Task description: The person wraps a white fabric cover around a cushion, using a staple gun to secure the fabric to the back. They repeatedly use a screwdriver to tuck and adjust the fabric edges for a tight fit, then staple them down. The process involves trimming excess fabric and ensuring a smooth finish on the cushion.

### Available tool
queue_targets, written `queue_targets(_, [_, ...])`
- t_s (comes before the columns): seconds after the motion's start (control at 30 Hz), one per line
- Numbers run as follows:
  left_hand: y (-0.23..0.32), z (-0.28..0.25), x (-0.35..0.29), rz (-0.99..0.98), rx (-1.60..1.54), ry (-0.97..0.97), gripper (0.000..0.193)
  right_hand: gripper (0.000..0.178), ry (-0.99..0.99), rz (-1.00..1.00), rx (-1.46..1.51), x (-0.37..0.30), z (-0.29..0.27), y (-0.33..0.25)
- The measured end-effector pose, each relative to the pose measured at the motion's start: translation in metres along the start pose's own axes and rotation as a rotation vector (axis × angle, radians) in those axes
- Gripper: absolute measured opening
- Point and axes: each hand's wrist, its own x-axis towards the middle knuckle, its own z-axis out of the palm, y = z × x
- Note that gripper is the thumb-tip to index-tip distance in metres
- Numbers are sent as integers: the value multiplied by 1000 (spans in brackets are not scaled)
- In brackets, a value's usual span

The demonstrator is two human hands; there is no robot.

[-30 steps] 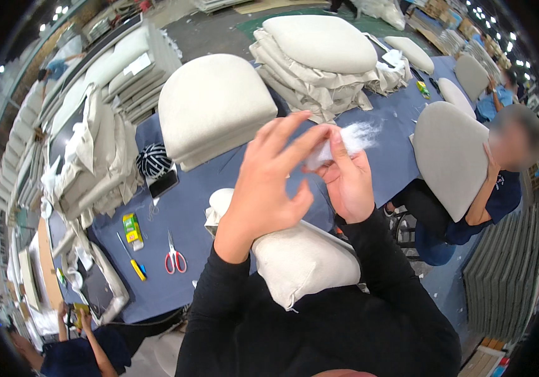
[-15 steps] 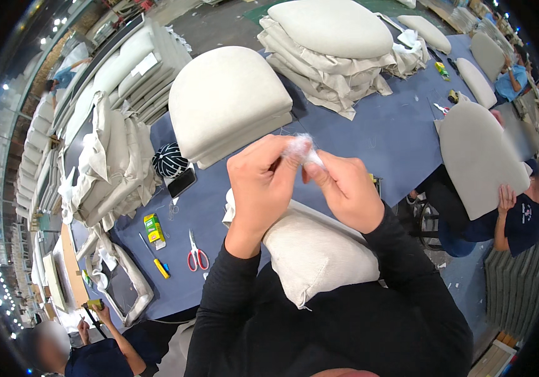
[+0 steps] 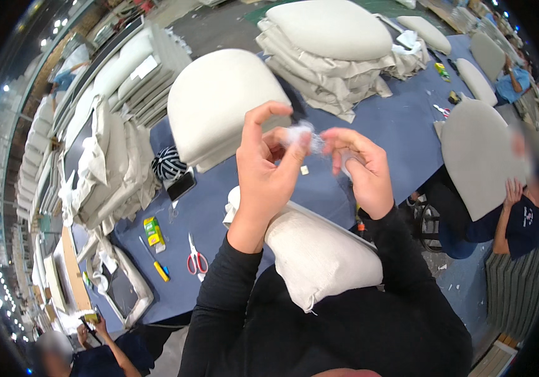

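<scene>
My left hand (image 3: 264, 166), raised above the table, pinches a tuft of white fluffy fibre (image 3: 301, 133) between thumb and fingers, its index finger lifted. Facing it, my right hand (image 3: 370, 176) has its thumb bent over a small whitish wad (image 3: 346, 162), partly hidden by the fingers. Thin strands stretch from the tuft toward the right fingertips, which are blurred. Beneath my forearms a beige fabric-covered cushion (image 3: 319, 254) leans against my body, a knotted thread at its lower corner.
On the blue table (image 3: 219, 201) lie red-handled scissors (image 3: 196, 256), a yellow-handled screwdriver (image 3: 160, 270), a green-and-yellow box (image 3: 154, 232), a phone (image 3: 181, 185) and a striped round object (image 3: 169, 163). Stacked seat cushions (image 3: 225, 100) stand ahead. A co-worker at right holds a large panel (image 3: 480, 151).
My hands have moved apart, and the white fibre that was bunched between them is drawn out. A small pale bit now shows on the table below them.
</scene>
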Motion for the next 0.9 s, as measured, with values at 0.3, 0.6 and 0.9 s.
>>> queue_targets(0.3, [-21,24,40,299,307,-553,27,27,53,-28,-72,14,-31,-16])
queue_targets(0.6, [-113,-164,-36,-56,301,84,19,14,125,-2,-35,-20,-56,-16])
queue_targets(0.9, [-320,-280,-348,-815,977,40,60,20,303,187,573,-11,-48,27])
